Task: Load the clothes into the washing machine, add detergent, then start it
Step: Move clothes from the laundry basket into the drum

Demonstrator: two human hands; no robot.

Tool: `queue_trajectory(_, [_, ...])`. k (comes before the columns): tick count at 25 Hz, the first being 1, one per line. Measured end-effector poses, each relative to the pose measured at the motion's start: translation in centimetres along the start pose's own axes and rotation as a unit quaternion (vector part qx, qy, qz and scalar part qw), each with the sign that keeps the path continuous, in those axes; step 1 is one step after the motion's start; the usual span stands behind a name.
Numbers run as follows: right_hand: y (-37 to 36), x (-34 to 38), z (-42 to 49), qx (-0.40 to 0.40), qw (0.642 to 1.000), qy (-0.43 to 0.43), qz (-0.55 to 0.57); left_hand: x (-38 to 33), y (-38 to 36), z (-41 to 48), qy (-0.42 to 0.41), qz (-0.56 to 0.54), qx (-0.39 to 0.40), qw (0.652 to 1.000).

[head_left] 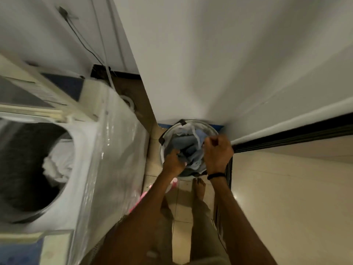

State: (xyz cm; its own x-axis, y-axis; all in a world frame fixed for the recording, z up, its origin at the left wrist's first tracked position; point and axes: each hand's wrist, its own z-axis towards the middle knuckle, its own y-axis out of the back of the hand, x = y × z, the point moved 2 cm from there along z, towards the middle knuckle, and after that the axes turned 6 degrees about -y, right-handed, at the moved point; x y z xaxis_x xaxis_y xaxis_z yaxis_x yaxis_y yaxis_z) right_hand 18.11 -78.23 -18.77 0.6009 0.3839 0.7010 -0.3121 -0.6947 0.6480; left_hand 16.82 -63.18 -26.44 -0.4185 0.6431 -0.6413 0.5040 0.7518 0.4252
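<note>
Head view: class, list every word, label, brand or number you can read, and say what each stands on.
No text can be read.
Washing machine's blue panel: faint marks, too blurred to read.
Pink container on the floor: mostly hidden by an arm, no legible label.

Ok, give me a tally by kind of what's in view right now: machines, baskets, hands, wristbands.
washing machine: 1
laundry basket: 1
hands: 2, the left hand and the right hand, both gripping the clothes in the basket
wristband: 1
Total: 5
The clothes lie in one heap, so the pieces cannot be counted.
</note>
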Motion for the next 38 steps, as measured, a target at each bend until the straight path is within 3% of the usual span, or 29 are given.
queue_trajectory(3, [4.0, 4.7, -3.1, -0.074, 0.994, 0.076, 0.020, -1.8, 2.2, -3.7, -0.009, 0.027, 0.012, 1.000])
queue_trajectory(6, [5.2, 6.2, -4.9, -0.042, 0.997, 0.068, 0.015, -1.6, 3.5, -5.6, -0.015, 0.013, 0.011, 1.000])
queue_trajectory(9, [6.0, 6.5, -6.0, -0.029, 0.998, 0.042, 0.026, 4.9, 0.9, -0.1, -0.029, 0.010, -0.005, 1.000])
queue_trajectory(11, [6.8, 7.2, -6.7, -0.037, 0.998, 0.048, 0.035, 5.5, 1.2, 0.5, -0.029, 0.027, -0.023, 0.999])
queue_trajectory(14, [7.8, 8.4, -6.8, -0.021, 0.997, 0.049, 0.057, -0.9, 4.5, -7.4, -0.014, 0.067, -0.022, 0.997])
queue_trajectory(20, [12.3, 11.1, -8.2, 0.022, 0.989, 0.087, 0.116, -3.3, 4.7, -10.4, 0.023, 0.064, -0.023, 0.997])
queue_trajectory(26, [21.4, 17.5, -11.6, 0.023, 0.953, 0.126, 0.275, -1.7, 1.8, -6.7, -0.004, -0.054, -0.021, 0.998])
queue_trajectory(30, [25.8, 17.5, -10.8, -0.028, 0.931, 0.115, 0.345, -9.4, 5.1, -11.3, -0.081, -0.102, -0.097, 0.987])
queue_trajectory(33, [26.1, 15.9, -9.9, -0.045, 0.934, 0.070, 0.349, -13.5, 7.4, -11.7, -0.101, -0.210, -0.050, 0.971])
queue_trajectory(34, [25.8, 15.6, -10.0, -0.030, 0.931, 0.059, 0.358, -14.0, 7.6, -11.0, -0.109, -0.200, -0.025, 0.973])
queue_trajectory(36, [25.3, 16.1, -10.6, 0.013, 0.918, 0.059, 0.392, -13.3, 6.6, -10.1, -0.132, -0.070, 0.045, 0.988])
queue_trajectory(38, [25.1, 17.8, -11.5, 0.055, 0.898, 0.072, 0.430, -10.3, 4.1, -8.9, -0.121, 0.039, 0.055, 0.990])
